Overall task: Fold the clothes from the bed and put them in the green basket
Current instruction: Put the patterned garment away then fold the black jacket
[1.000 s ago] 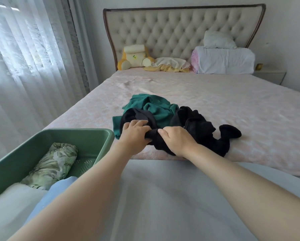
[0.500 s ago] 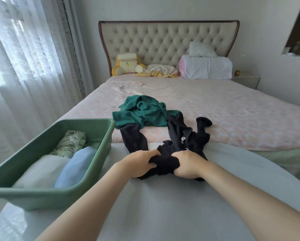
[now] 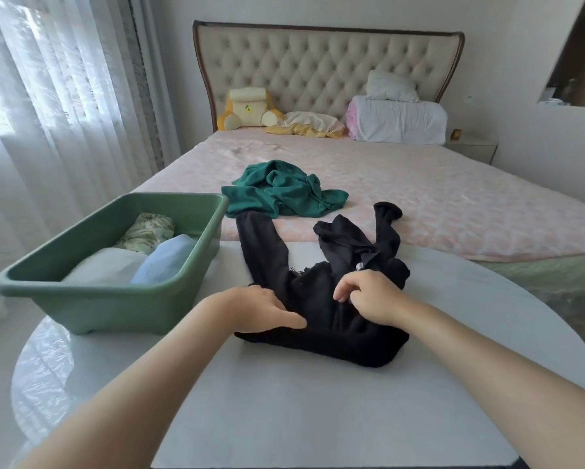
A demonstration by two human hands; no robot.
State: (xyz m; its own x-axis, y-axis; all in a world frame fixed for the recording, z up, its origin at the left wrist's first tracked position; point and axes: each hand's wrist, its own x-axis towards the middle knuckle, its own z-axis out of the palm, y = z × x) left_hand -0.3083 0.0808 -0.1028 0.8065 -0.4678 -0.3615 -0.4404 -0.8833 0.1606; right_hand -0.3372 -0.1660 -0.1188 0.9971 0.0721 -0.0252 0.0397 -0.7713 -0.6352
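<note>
Pressing flat, the left hand is pinning the crumpled black knit garment on the round white desk beside the green plastic basket; the right hand, fingers curled together, is pinching its fabric.

Both bare arms reach forward, hands close together.
The left hand lies flat, palm down, fingers stretched toward the right. The right hand is a little higher, fingers curled and bent down, thumb side turned to the left.
</note>
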